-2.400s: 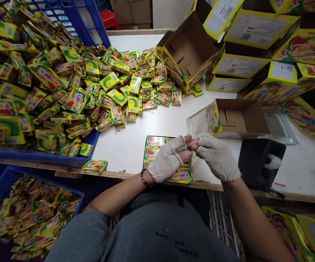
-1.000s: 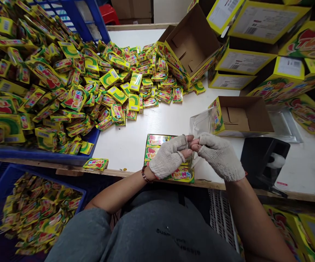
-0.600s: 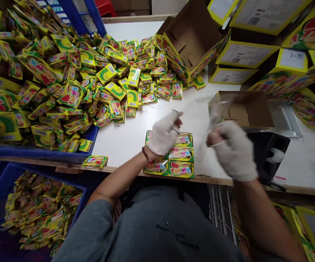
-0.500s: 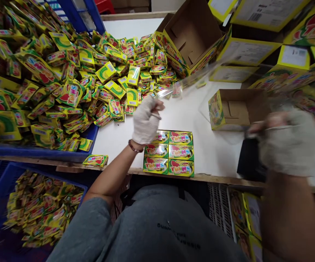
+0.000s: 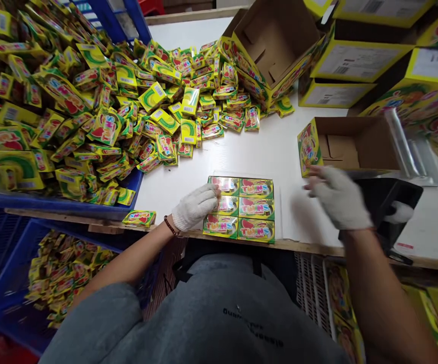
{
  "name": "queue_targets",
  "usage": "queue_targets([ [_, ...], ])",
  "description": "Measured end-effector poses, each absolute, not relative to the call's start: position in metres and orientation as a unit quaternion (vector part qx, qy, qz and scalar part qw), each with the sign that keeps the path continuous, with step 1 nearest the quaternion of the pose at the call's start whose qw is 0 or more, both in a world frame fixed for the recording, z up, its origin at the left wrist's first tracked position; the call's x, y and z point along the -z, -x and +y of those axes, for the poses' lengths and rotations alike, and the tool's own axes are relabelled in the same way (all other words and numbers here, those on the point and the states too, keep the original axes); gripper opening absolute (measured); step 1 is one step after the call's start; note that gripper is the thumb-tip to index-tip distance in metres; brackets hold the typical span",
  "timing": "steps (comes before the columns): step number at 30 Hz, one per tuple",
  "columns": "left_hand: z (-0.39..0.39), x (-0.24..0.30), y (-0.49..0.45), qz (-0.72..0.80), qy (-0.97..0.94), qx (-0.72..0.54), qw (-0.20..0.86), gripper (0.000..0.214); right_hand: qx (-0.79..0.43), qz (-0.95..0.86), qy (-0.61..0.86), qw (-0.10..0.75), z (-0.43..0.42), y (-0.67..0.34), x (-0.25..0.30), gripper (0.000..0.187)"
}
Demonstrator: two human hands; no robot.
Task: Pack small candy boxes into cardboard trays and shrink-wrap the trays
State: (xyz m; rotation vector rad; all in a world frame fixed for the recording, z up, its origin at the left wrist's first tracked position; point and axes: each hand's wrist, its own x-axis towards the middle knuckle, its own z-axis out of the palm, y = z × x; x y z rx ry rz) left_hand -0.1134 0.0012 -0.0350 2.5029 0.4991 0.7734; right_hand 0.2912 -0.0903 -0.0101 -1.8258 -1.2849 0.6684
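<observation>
Six-pack style, several small yellow-green candy boxes point(image 5: 257, 206) lie in a two-column block near the table's front edge. A sheet of clear film point(image 5: 281, 212) shows faintly around them; whether it passes over or under them I cannot tell. My left hand point(image 5: 196, 205), in a white glove with bare fingertips, rests its outstretched fingers on the block's left side. To the right, my gloved right hand point(image 5: 338, 197) hovers with loosely bent fingers apart and nothing visible in them. It is just in front of an open carton point(image 5: 312, 146) and beside a black tape dispenser point(image 5: 401, 202).
A heap of the same boxes point(image 5: 158, 121) spills from a blue crate point(image 5: 124, 202) across the left. A larger tilted carton point(image 5: 275, 45) stands behind. Stacked cartons point(image 5: 359, 58) and clear film sheets point(image 5: 418, 156) are at right. One loose box point(image 5: 139, 218) lies on the front edge.
The clear film stretched between my hands has come down around the block of boxes. My left hand lowered onto the block's left side; my right hand moved left and let go of the film.
</observation>
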Motion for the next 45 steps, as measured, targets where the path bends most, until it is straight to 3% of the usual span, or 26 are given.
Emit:
queue_targets([
  [3, -0.003, 0.030, 0.128, 0.177, -0.916, -0.260, 0.247, 0.022, -0.336, -0.550, 0.690, 0.329, -0.058, -0.246, 0.037, 0.031],
  [6, -0.005, 0.028, 0.138, 0.266, -0.884, -0.270, 0.275, 0.023, -0.327, -0.604, 0.671, 0.281, -0.042, -0.227, 0.041, 0.023],
  [11, 0.021, 0.031, 0.105, 0.505, -0.684, -0.317, 0.420, 0.051, -0.300, -0.651, 0.662, 0.219, -0.036, -0.230, 0.034, 0.024],
  [15, 0.043, 0.032, 0.075, 0.538, -0.642, -0.248, 0.486, 0.020, -0.302, -0.651, 0.659, 0.224, -0.039, -0.233, 0.035, 0.023],
  [19, 0.042, 0.025, 0.067, 0.516, -0.743, -0.212, 0.370, 0.016, -0.316, -0.631, 0.664, 0.246, -0.045, -0.234, 0.040, 0.030],
  [22, 0.029, 0.014, 0.045, 0.387, -0.886, -0.140, 0.211, 0.025, -0.307, -0.624, 0.677, 0.243, -0.042, -0.234, 0.042, 0.030],
  [26, 0.001, 0.003, -0.005, 0.232, -0.962, -0.048, 0.132, 0.030, -0.290, -0.625, 0.687, 0.232, -0.042, -0.228, 0.042, 0.031],
  [31, -0.021, 0.002, -0.028, 0.232, -0.968, -0.037, 0.089, 0.041, -0.311, -0.564, 0.712, 0.282, -0.094, -0.215, 0.034, 0.067],
  [35, -0.020, 0.006, -0.024, 0.198, -0.976, -0.030, 0.086, 0.053, -0.428, -0.478, 0.694, 0.327, -0.154, -0.201, 0.025, 0.092],
  [40, -0.021, 0.007, -0.026, 0.203, -0.976, -0.024, 0.073, 0.058, -0.497, -0.395, 0.684, 0.358, -0.190, -0.187, 0.018, 0.071],
  [45, -0.022, 0.005, -0.029, 0.216, -0.974, -0.009, 0.061, 0.065, -0.487, -0.383, 0.680, 0.392, -0.204, -0.171, 0.035, 0.070],
])
